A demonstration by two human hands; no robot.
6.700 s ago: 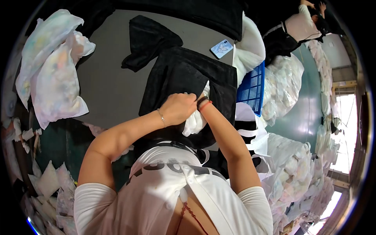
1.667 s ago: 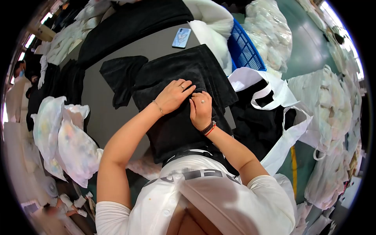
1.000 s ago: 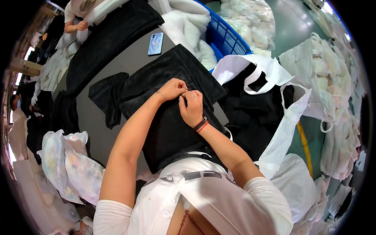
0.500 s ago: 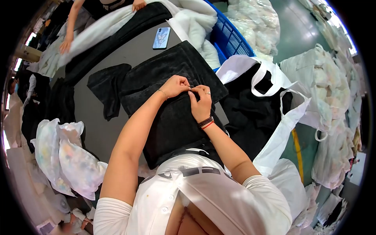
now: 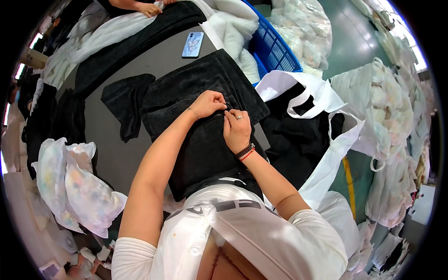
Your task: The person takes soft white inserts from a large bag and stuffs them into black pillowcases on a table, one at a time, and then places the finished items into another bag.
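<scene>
A stack of black plush fabric (image 5: 191,154) lies on the grey table in front of me and reaches down to my waist. My left hand (image 5: 208,103) pinches the edge of a fabric layer between thumb and fingers. Close beside it, my right hand (image 5: 237,129), with a ring and bracelets, is closed on the same edge, its thumb and index finger near the left fingertips. The exact bit of cloth between the fingertips is too small to make out. A smaller folded black piece (image 5: 129,100) lies to the left of the stack.
A blue phone (image 5: 192,45) lies beyond the stack on the table (image 5: 105,154). A blue basket (image 5: 275,46) and white padding (image 5: 228,28) are behind. White bags with black cloth (image 5: 298,135) stand right, filled bags (image 5: 93,196) left. A co-worker's hand (image 5: 149,9) is at the far edge.
My right hand has shifted slightly down and its fingers have curled in more. The co-worker's outstretched hand has moved from the far left to near their other hand, and the white padding has settled.
</scene>
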